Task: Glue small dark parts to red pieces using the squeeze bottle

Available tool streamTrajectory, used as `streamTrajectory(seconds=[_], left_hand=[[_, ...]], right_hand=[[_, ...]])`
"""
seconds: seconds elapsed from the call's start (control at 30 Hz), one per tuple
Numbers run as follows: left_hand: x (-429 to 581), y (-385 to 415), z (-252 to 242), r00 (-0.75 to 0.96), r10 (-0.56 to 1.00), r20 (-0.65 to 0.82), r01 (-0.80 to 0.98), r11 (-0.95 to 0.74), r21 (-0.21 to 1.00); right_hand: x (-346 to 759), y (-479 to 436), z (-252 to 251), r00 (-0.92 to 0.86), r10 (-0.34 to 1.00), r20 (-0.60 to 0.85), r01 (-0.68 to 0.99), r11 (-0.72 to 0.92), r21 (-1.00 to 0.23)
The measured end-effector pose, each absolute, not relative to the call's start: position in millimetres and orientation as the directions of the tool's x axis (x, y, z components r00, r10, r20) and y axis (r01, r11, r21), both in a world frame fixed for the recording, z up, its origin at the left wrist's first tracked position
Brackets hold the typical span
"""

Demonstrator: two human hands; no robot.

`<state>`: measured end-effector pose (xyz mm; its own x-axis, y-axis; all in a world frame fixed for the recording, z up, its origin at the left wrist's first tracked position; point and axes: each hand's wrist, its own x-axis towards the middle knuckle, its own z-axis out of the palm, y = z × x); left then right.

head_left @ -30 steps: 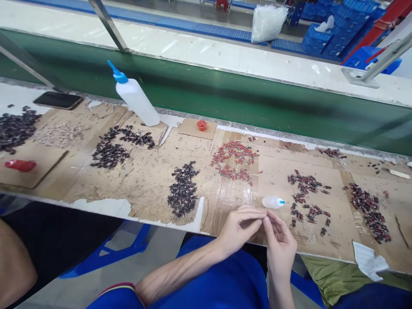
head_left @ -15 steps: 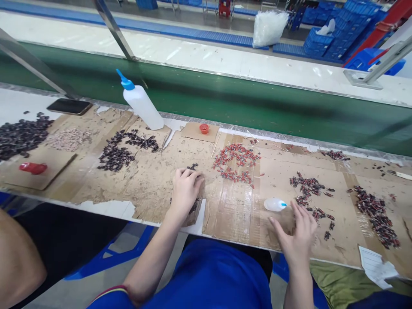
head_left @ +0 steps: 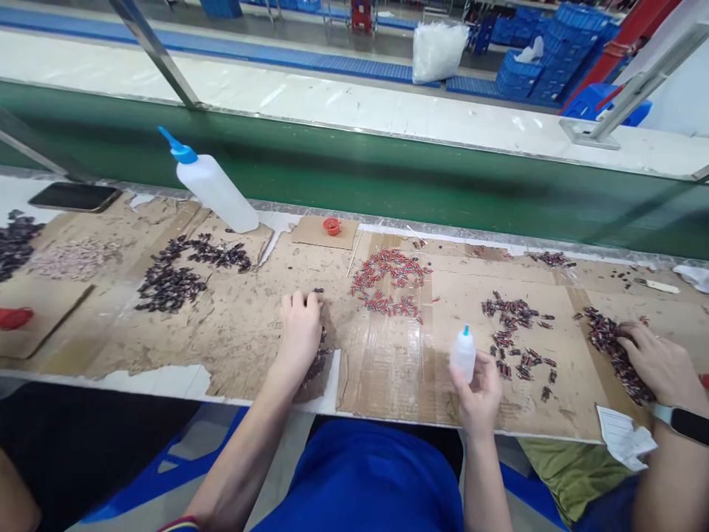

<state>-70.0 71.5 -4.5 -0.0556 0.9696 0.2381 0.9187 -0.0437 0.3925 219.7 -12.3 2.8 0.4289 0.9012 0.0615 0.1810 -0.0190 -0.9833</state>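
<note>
R hand is closed round the small bottle, thumb one side, fingers the other; its long axis runs roughly upright w/ blue tip on top, exact lean hard to tell. L hand is down at the dark pieces, fingers curled and mostly hiding them; can't tell if they're pinching any. Key relation: dark pieces lie well to the left of the bottle, right at my L hand, so L is nearer by far, w/ taped cardboard btwn. Red pieces sit farther out, btwn the two hands; red-and-dark pieces lie just right of the bottle. Vs. half a sec ago: bottle was lying on its side, tip to the right, R hand open next to it; now it's up in my grip. L hand's at the same spot. Co-worker's hand, watch on wrist, has come in far right.
</note>
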Motion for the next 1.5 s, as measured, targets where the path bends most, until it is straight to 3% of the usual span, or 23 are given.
streamTrajectory(seconds=[0.1, 0.23, 0.37, 0.6, 0.87, 1.27, 1.5], left_hand=[[-50, 56, 5, -0.027, 0.981, 0.19, 0.897, -0.06, 0.438], [-4, 29, 8, 0.303, 0.943, 0.141, 0.697, -0.32, 0.642], [25, 20, -2, 0.312, 0.933, 0.178, 0.632, -0.344, 0.695], [16, 20, -5, 0.237, 0.947, 0.217, 0.617, -0.319, 0.72], [17, 18, -5, 0.206, 0.957, 0.206, 0.544, -0.287, 0.789], [16, 22, -1, 0.162, 0.979, 0.123, 0.492, -0.188, 0.85], [17, 23, 2, 0.158, 0.984, 0.078, 0.524, -0.15, 0.839]], right_hand=[[217, -11, 4, 0.426, 0.903, 0.056, 0.081, 0.024, -0.996], [209, -5, 4, 0.515, 0.857, -0.007, -0.095, 0.048, -0.994], [201, 1, 4, 0.581, 0.813, -0.046, -0.143, 0.046, -0.989], [189, -1, 8, 0.606, 0.794, 0.052, 0.113, -0.021, -0.993], [184, -3, 8, 0.479, 0.869, 0.121, 0.303, -0.034, -0.952], [184, -1, 7, 0.431, 0.886, 0.172, 0.421, -0.029, -0.907], [182, -3, 7, 0.521, 0.844, 0.131, 0.316, -0.048, -0.947]])
